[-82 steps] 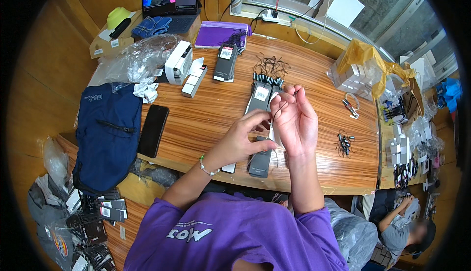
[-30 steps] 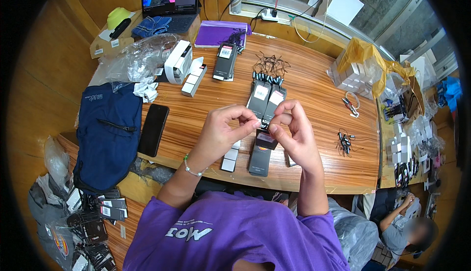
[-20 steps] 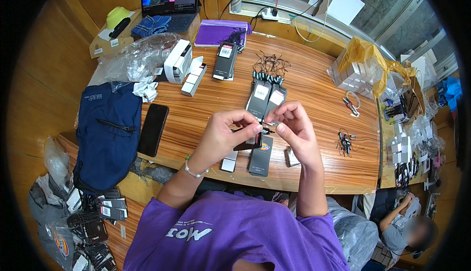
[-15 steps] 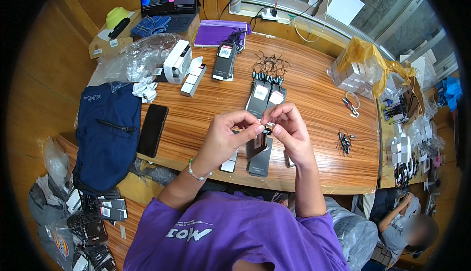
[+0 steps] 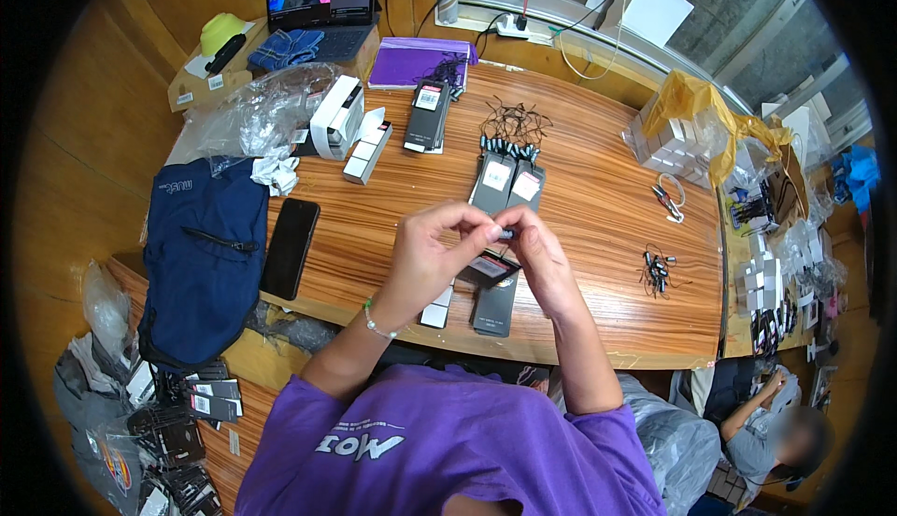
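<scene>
My left hand (image 5: 432,247) and my right hand (image 5: 542,259) meet above the front of the table, fingertips pinched together around a small dark toggle (image 5: 507,234) of a tag string. Below the fingers a black hang tag (image 5: 491,268) dangles at a tilt, apparently from that string, which is mostly hidden. Just beyond the hands lie stacks of grey hang tags (image 5: 493,186), with a row of toggles and black string loops (image 5: 516,123) at their far end. Under the held tag is another grey tag stack (image 5: 495,312), and a white tag stack (image 5: 436,310) lies left of it.
At left are a black phone (image 5: 291,249) and a navy cloth bag (image 5: 203,254). Loose strings (image 5: 659,271) and small cutters (image 5: 667,200) lie at right. A laptop (image 5: 322,11) and purple packet (image 5: 416,63) stand at the back. Another person (image 5: 761,422) sits at lower right.
The hanging tag has swung from nearly upright to a flatter tilt. My right fingers have curled in closer to the left ones, and the toggle now shows between them.
</scene>
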Demonstrator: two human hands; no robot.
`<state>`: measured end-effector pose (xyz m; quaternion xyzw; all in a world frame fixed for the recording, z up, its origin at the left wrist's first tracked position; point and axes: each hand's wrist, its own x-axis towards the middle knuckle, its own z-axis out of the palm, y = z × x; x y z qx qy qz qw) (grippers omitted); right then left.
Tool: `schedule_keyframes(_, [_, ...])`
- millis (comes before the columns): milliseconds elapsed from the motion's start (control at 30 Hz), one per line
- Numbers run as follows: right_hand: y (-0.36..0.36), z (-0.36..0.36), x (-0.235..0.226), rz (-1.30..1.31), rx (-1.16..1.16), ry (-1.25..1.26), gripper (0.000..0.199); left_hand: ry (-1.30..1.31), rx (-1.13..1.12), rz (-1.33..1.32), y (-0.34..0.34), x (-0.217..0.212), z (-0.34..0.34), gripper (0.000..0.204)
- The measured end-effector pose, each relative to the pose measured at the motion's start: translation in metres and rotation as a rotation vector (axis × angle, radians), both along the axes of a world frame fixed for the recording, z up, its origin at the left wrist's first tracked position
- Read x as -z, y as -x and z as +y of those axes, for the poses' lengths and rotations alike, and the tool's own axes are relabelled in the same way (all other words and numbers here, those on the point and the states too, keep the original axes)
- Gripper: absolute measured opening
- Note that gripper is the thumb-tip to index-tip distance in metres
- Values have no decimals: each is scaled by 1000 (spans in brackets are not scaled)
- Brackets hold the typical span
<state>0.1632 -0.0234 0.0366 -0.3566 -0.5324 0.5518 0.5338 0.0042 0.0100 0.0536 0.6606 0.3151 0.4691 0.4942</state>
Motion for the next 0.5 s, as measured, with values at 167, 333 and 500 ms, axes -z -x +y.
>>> schedule_keyframes(167, [10, 2, 21, 269, -18, 152, 30, -553, -353, 359, -10, 9, 11, 28])
schedule_keyframes(333, [7, 6, 36, 557, 82, 189, 28, -123, -3, 196, -13, 36, -19, 45])
schedule_keyframes(500, [-9, 13, 29, 513, 284, 150, 24, -45, 20, 251, -21, 49, -8, 41])
